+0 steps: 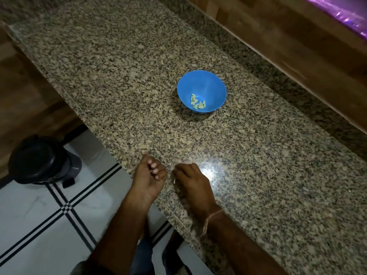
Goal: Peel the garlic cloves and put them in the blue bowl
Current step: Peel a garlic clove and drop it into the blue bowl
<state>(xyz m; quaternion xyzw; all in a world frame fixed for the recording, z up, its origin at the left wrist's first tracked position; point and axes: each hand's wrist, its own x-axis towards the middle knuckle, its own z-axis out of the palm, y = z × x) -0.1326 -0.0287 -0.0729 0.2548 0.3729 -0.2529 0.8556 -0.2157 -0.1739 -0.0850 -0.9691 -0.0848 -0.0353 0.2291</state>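
**— Where is the garlic?**

— The peeled garlic cloves [197, 103] lie in a small heap at the bottom of the blue bowl [200, 80]. The bowl stands on the granite counter [119, 76], well apart from my hands. I see no unpeeled clove lying on the stone.

**— And your hands?**

— Both are at the near edge of the counter, just beside each other but not touching. My left hand [150, 173] is turned partly up, with the fingers curled in over the palm. I cannot tell whether they close on a clove, on skins, or on nothing. My right hand [190, 181] is knuckles up with the fingers bent down. A thin pale sliver [174, 180] shows at its fingertips, perhaps a scrap of skin, but I cannot tell if I pinch it.

**— So which step is this?**

— Late in the peeling, I judge. If a clove is hidden in my palm, it wants stripping, then a reach forward to drop it in the bowl. If it is only skins, they suit the dark bin [39, 159] on the floor to my left.
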